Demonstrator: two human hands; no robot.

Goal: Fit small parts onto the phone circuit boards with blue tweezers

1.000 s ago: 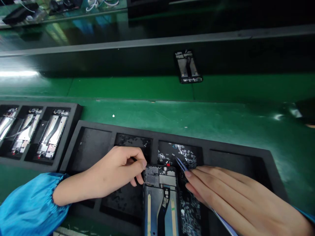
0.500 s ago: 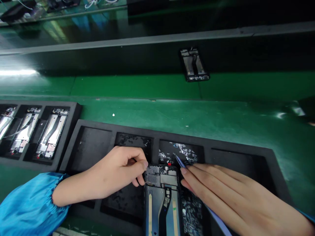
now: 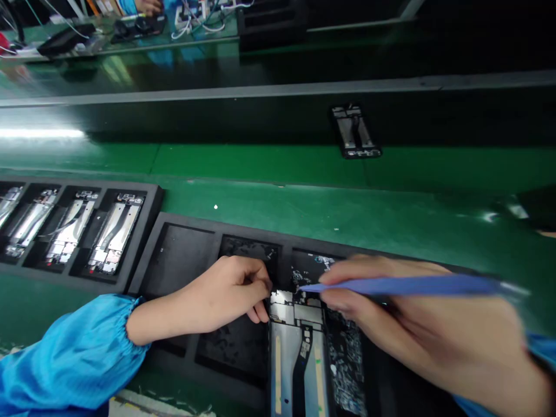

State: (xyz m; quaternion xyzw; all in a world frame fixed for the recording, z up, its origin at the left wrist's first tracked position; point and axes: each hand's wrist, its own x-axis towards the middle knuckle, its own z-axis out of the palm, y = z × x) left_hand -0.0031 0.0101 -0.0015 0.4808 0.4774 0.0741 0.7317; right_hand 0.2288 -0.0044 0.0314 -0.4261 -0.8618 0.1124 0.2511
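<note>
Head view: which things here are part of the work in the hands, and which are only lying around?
In hand:
- left hand, steadying the opened phone
- right hand, holding the blue tweezers
- small parts in the black foam tray

Lying about:
- tray of phone frames, far left
- lone phone frame on the belt
- cables and devices, far bench

An electronics assembly line: a long green table [image 3: 304, 214] carries black foam trays [image 3: 143, 202] of opened phone frames [image 3: 113, 231], with another phone chassis [image 3: 356, 132] lying on the conveyor belt [image 3: 260, 119] behind.
</note>
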